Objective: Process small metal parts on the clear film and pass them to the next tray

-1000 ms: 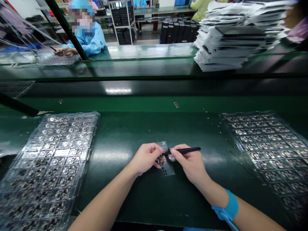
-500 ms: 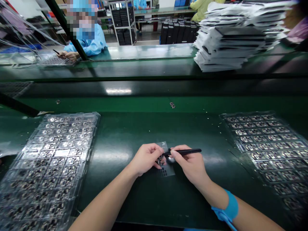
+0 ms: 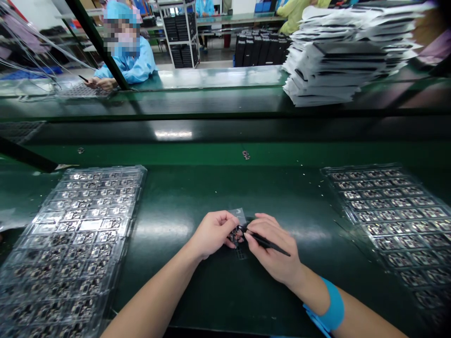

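Note:
Between thumb and fingers, my left hand (image 3: 215, 233) pinches a small circuit board (image 3: 234, 236), partly hidden by the fingertips. My right hand (image 3: 273, 244) grips black tweezers (image 3: 270, 244), whose tip touches or nearly touches the board's right side; the exact contact is too small to tell. Under both hands lies a clear plastic sheet (image 3: 240, 215) with small dark squares along its lower part. A blue wrist strap (image 3: 329, 307) circles my right wrist.
Clear trays of small boards stand at left (image 3: 105, 199) and right (image 3: 384, 192). One loose part (image 3: 245, 155) lies on the green ledge ahead. White packets (image 3: 324, 75) are stacked at back right. A co-worker in blue (image 3: 137, 63) sits across the bench.
My right hand has turned, so the tweezers' rear end now slants down toward me instead of lying nearly level. My left hand stays in place with the board.

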The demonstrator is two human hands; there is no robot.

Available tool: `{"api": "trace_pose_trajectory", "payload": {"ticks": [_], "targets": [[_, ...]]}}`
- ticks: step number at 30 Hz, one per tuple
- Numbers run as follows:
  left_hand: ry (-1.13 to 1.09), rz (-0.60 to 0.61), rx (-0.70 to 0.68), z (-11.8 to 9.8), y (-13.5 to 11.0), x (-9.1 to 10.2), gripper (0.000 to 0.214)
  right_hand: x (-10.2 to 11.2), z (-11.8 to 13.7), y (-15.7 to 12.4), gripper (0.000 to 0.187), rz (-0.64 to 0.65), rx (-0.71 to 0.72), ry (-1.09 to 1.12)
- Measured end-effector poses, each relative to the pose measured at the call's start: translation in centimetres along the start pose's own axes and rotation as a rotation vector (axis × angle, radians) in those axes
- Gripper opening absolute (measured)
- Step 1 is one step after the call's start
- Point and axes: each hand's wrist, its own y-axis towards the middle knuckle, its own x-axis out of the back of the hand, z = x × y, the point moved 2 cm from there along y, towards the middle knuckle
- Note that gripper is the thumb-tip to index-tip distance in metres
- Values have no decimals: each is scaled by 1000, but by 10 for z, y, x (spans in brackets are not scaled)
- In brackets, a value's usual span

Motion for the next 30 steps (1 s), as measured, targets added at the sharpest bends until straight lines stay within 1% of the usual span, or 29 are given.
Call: {"api": "trace_pose_trajectory", "payload": {"ticks": [7, 10, 13, 15, 16, 18, 20, 21, 24, 28, 30], "targets": [[0, -26, 1, -1, 0, -1, 27, -1, 1, -3, 20, 47, 163, -117], [2, -32, 8, -1, 1, -1, 26, 0, 0, -2, 20, 30, 153, -123], [0, -30, 5, -2, 0, -1, 26, 4, -2, -1, 18, -57, 110, -86], [-7, -2, -10, -3, -1, -2, 26, 7, -4, 0, 14, -93, 56, -50], [-13, 21, -22, -3, -2, -2, 25, 8, -6, 0, 13, -86, 3, -37], [-24, 66, -46, -4, -4, -4, 24, 8, -10, 1, 15, -30, -145, -23], [-27, 96, -66, -5, -6, -4, 25, 5, -14, 1, 17, 67, -296, -8], [-26, 102, -72, -6, -6, -4, 27, 4, -15, 2, 17, 117, -347, 10], [-11, 105, -80, -6, -7, -4, 30, 0, -15, 3, 20, 203, -416, 100], [7, 143, -115, -8, -9, -7, 29, -4, -19, 2, 21, 203, -501, 223], [0, 177, -144, -10, -9, -8, 28, -7, -23, -1, 23, 192, -581, 350]]}}
